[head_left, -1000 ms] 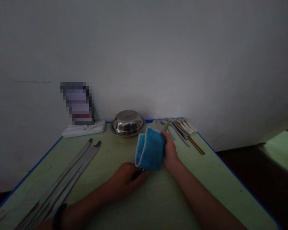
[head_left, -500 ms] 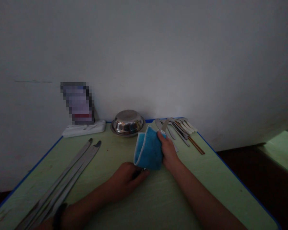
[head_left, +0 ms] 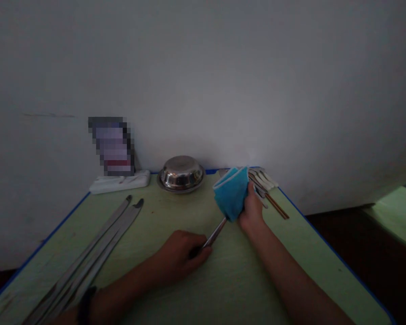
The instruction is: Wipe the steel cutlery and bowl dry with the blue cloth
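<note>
A green table [head_left: 291, 271] lies under both hands. Long metal strips [head_left: 98, 253] lie well left of the left hand [head_left: 181, 253]. A steel bowl [head_left: 181, 174] sits beyond both hands. The right hand [head_left: 252, 212] grips a folded blue cloth [head_left: 232, 192] wrapped over one end of a metal utensil [head_left: 216, 232]. The left hand pinches the other end. Loose cutlery [head_left: 265, 183] lies just beyond the right hand.

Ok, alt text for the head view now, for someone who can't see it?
The left hand holds one end of a metal utensil while the right hand grips a blue cloth wrapped around its far end, over a green table. A steel bowl and a cutlery pile sit by the wall, long metal strips at left.
</note>
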{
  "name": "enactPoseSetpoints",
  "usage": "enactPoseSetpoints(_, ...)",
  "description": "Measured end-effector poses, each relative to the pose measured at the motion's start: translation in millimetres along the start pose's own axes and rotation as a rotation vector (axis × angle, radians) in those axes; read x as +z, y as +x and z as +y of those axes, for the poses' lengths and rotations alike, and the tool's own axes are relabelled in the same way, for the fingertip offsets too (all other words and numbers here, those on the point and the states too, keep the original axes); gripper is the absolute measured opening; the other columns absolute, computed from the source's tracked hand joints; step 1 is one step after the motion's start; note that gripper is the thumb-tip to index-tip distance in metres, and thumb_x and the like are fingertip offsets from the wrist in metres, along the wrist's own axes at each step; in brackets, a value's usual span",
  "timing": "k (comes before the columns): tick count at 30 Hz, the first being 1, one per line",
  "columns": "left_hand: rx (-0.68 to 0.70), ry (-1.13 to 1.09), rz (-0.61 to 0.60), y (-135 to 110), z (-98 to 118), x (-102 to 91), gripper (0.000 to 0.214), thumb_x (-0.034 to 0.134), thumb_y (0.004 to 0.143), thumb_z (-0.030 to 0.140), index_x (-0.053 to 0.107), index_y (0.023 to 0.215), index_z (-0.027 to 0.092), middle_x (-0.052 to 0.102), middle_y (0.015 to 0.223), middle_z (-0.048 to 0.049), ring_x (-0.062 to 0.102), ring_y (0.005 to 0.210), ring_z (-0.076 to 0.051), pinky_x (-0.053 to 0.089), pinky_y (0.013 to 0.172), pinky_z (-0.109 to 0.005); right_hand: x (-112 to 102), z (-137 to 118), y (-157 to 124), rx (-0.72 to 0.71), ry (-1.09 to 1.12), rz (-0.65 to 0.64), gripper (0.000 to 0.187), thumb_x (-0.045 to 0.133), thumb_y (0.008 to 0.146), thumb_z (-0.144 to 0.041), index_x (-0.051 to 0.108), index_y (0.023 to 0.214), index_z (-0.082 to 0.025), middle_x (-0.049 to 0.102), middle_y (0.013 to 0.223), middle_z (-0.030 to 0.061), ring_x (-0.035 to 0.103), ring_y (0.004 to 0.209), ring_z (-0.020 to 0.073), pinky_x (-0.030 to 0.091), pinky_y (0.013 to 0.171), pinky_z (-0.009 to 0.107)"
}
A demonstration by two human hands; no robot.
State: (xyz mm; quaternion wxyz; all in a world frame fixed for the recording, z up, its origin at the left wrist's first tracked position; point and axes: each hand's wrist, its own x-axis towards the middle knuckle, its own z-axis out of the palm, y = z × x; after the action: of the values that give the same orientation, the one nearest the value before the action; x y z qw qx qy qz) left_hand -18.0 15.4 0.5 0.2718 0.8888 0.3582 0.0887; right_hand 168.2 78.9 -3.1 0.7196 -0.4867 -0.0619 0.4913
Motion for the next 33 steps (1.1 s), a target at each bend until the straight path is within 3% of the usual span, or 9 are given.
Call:
enactPoseSetpoints(5,0.013,-0.038,0.001,0,2,-3.5,0.035,0.029,0.091,0.037,0.048,0.069,0.016,0.046,0.060,0.0034,0.045,0.053,-0.009,0.032,0.053,-0.020,2,27,-28,0.032,-0.189,-0.192,0.039,0.057,0.066,-0.057,0.057,0.067,-0.018,0.060,0.056,-0.0017,0.053,0.050,0.0128,0.045,0.050,0.025)
enactPoseSetpoints(10,0.004,-0.044,0.004,0,2,-3.9,0.038,0.028,0.092,0.037,0.051,0.070,0.015,0.054,0.065,-0.0001,0.050,0.059,-0.012,0.037,0.058,-0.022,2,34,-42,0.060,-0.234,-0.291,0.040,0.056,0.066,-0.059,0.053,0.060,-0.020,0.054,0.051,-0.0033,0.048,0.047,0.0118,0.040,0.049,0.025)
enactPoseSetpoints(20,0.033,-0.118,0.070,-2,2,-4.4,0.031,0.035,0.090,0.034,0.060,0.084,0.017,0.063,0.086,-0.0041,0.055,0.078,-0.016,0.042,0.078,-0.029,1,37,-39,0.082,-0.291,-0.241,0.041,0.056,0.063,-0.062,0.057,0.063,-0.022,0.060,0.059,-0.0002,0.053,0.056,0.0161,0.041,0.054,0.028)
enactPoseSetpoints(27,0.039,-0.144,0.105,-2,1,-3.2,0.028,0.039,0.089,0.034,0.056,0.103,0.017,0.058,0.114,-0.0081,0.049,0.106,-0.020,0.035,0.096,-0.033,4,32,-45,0.147,-0.236,-0.363,0.036,0.066,0.058,-0.051,0.063,0.075,-0.019,0.065,0.066,0.0003,0.057,0.058,0.0168,0.045,0.057,0.030)
enactPoseSetpoints(33,0.016,-0.141,0.106,-2,-1,-0.8,0.028,0.040,0.088,0.035,0.057,0.100,0.017,0.059,0.111,-0.0083,0.051,0.104,-0.022,0.037,0.095,-0.035,4,31,-46,0.130,-0.254,-0.371,0.038,0.066,0.059,-0.049,0.065,0.083,-0.020,0.068,0.074,0.0016,0.060,0.065,0.0187,0.047,0.062,0.031)
